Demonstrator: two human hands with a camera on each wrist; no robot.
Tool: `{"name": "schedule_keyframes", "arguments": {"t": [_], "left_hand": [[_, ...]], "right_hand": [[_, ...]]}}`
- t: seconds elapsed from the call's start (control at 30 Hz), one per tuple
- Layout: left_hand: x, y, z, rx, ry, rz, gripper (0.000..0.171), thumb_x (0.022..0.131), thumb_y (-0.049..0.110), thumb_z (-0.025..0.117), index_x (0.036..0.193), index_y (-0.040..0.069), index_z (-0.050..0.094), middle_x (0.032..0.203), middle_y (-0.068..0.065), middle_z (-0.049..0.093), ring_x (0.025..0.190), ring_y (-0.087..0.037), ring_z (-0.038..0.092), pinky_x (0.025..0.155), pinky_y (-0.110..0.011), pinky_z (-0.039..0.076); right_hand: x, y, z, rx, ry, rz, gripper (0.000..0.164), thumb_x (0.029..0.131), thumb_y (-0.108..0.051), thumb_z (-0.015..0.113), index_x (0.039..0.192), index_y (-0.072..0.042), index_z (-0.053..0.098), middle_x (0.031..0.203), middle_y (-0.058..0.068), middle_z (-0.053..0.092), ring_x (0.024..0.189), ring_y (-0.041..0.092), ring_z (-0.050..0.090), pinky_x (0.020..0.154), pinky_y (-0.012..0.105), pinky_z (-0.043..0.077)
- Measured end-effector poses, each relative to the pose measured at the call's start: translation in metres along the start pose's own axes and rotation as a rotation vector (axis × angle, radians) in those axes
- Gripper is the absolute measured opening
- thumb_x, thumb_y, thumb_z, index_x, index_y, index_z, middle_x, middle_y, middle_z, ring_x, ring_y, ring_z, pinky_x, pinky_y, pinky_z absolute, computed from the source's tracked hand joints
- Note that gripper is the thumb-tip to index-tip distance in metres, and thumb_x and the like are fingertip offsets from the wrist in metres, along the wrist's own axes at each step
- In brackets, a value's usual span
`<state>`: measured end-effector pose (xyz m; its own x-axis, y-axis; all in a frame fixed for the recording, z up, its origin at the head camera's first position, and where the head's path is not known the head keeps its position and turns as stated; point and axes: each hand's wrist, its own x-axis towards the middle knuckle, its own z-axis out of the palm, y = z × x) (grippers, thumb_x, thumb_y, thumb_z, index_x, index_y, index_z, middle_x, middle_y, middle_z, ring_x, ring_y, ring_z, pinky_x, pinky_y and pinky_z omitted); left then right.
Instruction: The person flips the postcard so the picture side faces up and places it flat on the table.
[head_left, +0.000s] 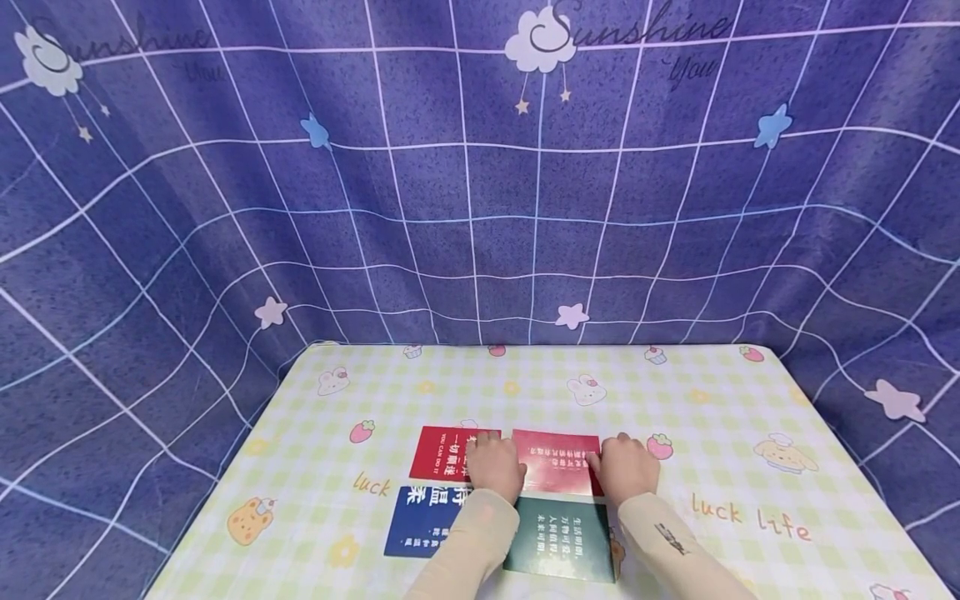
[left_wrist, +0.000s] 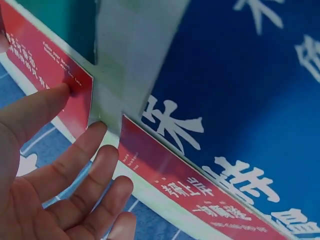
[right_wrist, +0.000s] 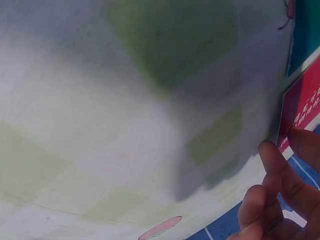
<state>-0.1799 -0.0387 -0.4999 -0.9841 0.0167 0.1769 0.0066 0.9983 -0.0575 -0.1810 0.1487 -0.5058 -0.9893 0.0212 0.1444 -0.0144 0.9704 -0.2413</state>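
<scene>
Table cover [head_left: 697, 392]: pale yellow-green and white check, printed with rabbits, strawberries, a dog in a chef's hat, and orange lettering "luck" and "luck life". Backdrop cloth [head_left: 225, 208]: purple-blue with a white and light-blue grid, white clouds, pale lilac and blue stars. Left red card [head_left: 438, 454]: red, white characters. Right red card [head_left: 558, 462]: red, white text. Blue card [head_left: 420, 521]: deep blue, large white characters. Green card [head_left: 562, 537]: dark green, white vertical text. Sleeves [head_left: 472, 542]: pale cream; the right one carries a small dark mark.
</scene>
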Motion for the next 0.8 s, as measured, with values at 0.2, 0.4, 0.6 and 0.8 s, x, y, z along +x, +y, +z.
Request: {"name": "schedule_keyframes", "arguments": {"t": [0.2, 0.4, 0.6, 0.8], "left_hand": [[-0.001, 0.004, -0.002, 0.055, -0.026, 0.011, 0.04, 0.079, 0.044, 0.084, 0.104, 0.013, 0.079, 0.101, -0.006, 0.072, 0.1, -0.023, 0.062, 0.094, -0.043, 0.049], [-0.001, 0.004, -0.001, 0.047, -0.023, 0.005, 0.042, 0.079, 0.044, 0.084, 0.106, 0.012, 0.078, 0.102, -0.007, 0.071, 0.1, -0.023, 0.062, 0.095, -0.043, 0.049], [-0.002, 0.002, -0.001, -0.005, 0.0, 0.0, 0.04, 0.079, 0.04, 0.085, 0.105, 0.011, 0.077, 0.101, -0.007, 0.071, 0.1, -0.024, 0.063, 0.094, -0.044, 0.05], [-0.001, -0.003, -0.004, -0.056, 0.069, -0.01, 0.037, 0.08, 0.038, 0.083, 0.101, 0.008, 0.077, 0.097, -0.008, 0.072, 0.096, -0.025, 0.064, 0.09, -0.044, 0.051]], "right_hand": [[0.0, -0.001, 0.003, -0.041, 0.022, -0.016, 0.028, 0.089, -0.028, 0.08, 0.081, -0.003, 0.071, 0.07, 0.008, 0.056, 0.065, 0.027, 0.06, 0.059, 0.044, 0.053], [0.001, 0.0, 0.004, -0.029, 0.013, -0.023, 0.028, 0.088, -0.029, 0.08, 0.083, -0.004, 0.071, 0.07, 0.008, 0.056, 0.064, 0.026, 0.058, 0.058, 0.043, 0.051], [0.001, 0.008, 0.005, 0.035, -0.023, -0.019, 0.029, 0.089, -0.031, 0.079, 0.082, -0.005, 0.07, 0.071, 0.007, 0.054, 0.062, 0.022, 0.053, 0.057, 0.04, 0.049], [0.002, 0.019, -0.005, 0.109, -0.018, 0.002, 0.028, 0.092, -0.032, 0.075, 0.085, -0.005, 0.07, 0.076, 0.007, 0.057, 0.065, 0.024, 0.056, 0.058, 0.045, 0.05]]}}
